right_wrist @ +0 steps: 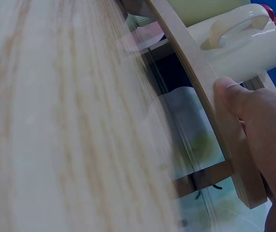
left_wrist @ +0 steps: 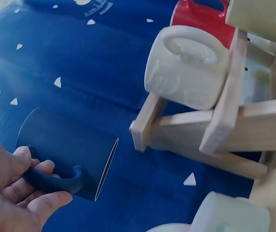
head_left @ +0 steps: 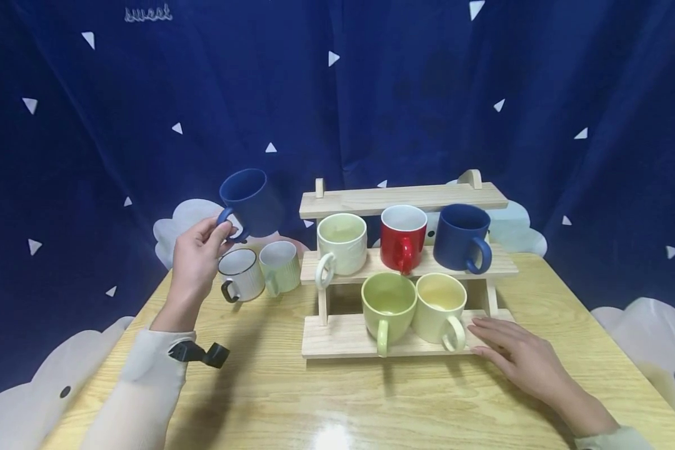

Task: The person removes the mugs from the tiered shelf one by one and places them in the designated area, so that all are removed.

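Note:
My left hand (head_left: 198, 249) pinches the handle of a dark blue mug (head_left: 254, 203), which is raised left of a wooden rack (head_left: 343, 328). In the left wrist view, the thumb and fingers of the left hand (left_wrist: 19, 191) are around the handle of this blue mug (left_wrist: 70, 145), which lies tilted on its side there. My right hand (head_left: 517, 356) rests on the right end of the rack's bottom shelf with fingers fairly straight. The right wrist view has its thumb against the shelf's front edge, beside a cream mug (right_wrist: 247, 48); the other fingers are mostly hidden.
A white mug (head_left: 343, 244), a red mug (head_left: 403, 237) and another blue mug (head_left: 458, 234) stand on the middle shelf. Below are a green mug (head_left: 387, 306) and the cream one. Left of the rack, a black-rimmed mug (head_left: 244, 281) and a pale green mug (head_left: 281, 269) stand on the table.

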Motion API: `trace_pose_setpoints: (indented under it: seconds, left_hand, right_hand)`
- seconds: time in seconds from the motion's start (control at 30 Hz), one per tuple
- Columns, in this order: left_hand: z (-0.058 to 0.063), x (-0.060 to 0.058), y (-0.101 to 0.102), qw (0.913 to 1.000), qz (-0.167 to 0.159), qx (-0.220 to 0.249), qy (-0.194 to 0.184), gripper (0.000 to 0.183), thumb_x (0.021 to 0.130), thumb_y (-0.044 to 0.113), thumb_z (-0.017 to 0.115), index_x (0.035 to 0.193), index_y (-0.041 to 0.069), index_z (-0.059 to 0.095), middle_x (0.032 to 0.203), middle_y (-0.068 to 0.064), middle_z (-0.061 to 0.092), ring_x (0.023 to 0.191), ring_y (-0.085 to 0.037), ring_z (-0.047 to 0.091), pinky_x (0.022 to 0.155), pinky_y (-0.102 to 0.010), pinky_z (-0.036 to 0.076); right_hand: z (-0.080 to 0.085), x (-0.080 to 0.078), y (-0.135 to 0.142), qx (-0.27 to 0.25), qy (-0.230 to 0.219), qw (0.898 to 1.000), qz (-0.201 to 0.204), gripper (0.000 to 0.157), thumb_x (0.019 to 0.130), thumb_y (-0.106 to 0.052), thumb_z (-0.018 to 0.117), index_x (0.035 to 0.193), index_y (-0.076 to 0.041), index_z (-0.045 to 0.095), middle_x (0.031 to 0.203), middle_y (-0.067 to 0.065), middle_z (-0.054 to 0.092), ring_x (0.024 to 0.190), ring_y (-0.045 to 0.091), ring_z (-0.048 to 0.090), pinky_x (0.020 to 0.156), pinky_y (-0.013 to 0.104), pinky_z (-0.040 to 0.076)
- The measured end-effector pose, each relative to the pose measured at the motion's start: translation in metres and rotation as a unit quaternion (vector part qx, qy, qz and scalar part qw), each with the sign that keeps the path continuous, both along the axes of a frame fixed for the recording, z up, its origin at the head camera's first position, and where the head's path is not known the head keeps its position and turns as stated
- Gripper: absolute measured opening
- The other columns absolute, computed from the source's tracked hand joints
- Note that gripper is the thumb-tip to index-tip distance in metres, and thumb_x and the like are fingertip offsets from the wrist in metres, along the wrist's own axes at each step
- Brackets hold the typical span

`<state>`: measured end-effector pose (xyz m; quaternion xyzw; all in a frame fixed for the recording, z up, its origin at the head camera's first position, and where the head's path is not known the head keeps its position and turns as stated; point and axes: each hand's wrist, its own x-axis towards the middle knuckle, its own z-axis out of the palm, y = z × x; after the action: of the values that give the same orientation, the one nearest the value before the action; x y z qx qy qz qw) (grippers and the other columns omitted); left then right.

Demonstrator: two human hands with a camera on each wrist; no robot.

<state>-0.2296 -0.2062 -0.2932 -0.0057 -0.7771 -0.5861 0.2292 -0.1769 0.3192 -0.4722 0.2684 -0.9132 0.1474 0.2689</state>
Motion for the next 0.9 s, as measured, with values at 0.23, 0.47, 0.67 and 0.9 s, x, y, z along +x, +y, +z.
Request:
trace_pose_setpoints:
  seconds: [0.23, 0.47, 0.67, 0.9]
  left_hand:
    - [-0.017, 0.011, -0.020, 0.9993, 0.036, -0.006, -0.005, 0.033, 0.099, 0.023, 0.058, 0.114, -0.007, 0.062, 0.102, -0.008, 0.066, 0.099, -0.011, 0.065, 0.089, -0.024, 0.052]
    - [-0.036, 0.019, -0.041, 0.9941, 0.103, -0.017, -0.027, 0.037, 0.100, 0.027, 0.057, 0.116, -0.005, 0.063, 0.114, -0.015, 0.065, 0.108, -0.020, 0.064, 0.089, -0.025, 0.052]
    - [-0.054, 0.020, -0.060, 0.9854, 0.168, -0.022, -0.020, 0.033, 0.099, 0.023, 0.059, 0.117, -0.004, 0.065, 0.104, -0.009, 0.069, 0.101, -0.012, 0.066, 0.085, -0.022, 0.053]
    - [-0.075, 0.016, -0.081, 0.9705, 0.235, -0.042, -0.033, 0.033, 0.099, 0.026, 0.059, 0.117, -0.001, 0.067, 0.111, -0.016, 0.069, 0.101, -0.017, 0.068, 0.085, -0.024, 0.054]
  right_hand:
    - [0.001, 0.001, -0.001, -0.004, -0.001, 1.000, -0.001, 0.047, 0.076, -0.032, 0.083, 0.121, -0.024, 0.071, 0.127, -0.004, 0.065, 0.116, 0.022, 0.059, 0.087, 0.044, 0.047]
    - [0.002, 0.001, -0.001, -0.003, 0.001, 1.000, -0.001, 0.047, 0.076, -0.033, 0.083, 0.121, -0.024, 0.071, 0.126, -0.004, 0.065, 0.116, 0.022, 0.059, 0.089, 0.038, 0.045]
    - [0.002, 0.001, -0.001, 0.001, -0.002, 1.000, -0.003, 0.046, 0.077, -0.033, 0.082, 0.121, -0.024, 0.071, 0.126, -0.004, 0.065, 0.116, 0.023, 0.059, 0.089, 0.037, 0.045]
    - [0.002, 0.001, -0.001, 0.001, -0.006, 1.000, -0.005, 0.046, 0.077, -0.033, 0.082, 0.121, -0.024, 0.071, 0.127, -0.004, 0.065, 0.116, 0.023, 0.059, 0.089, 0.037, 0.045]
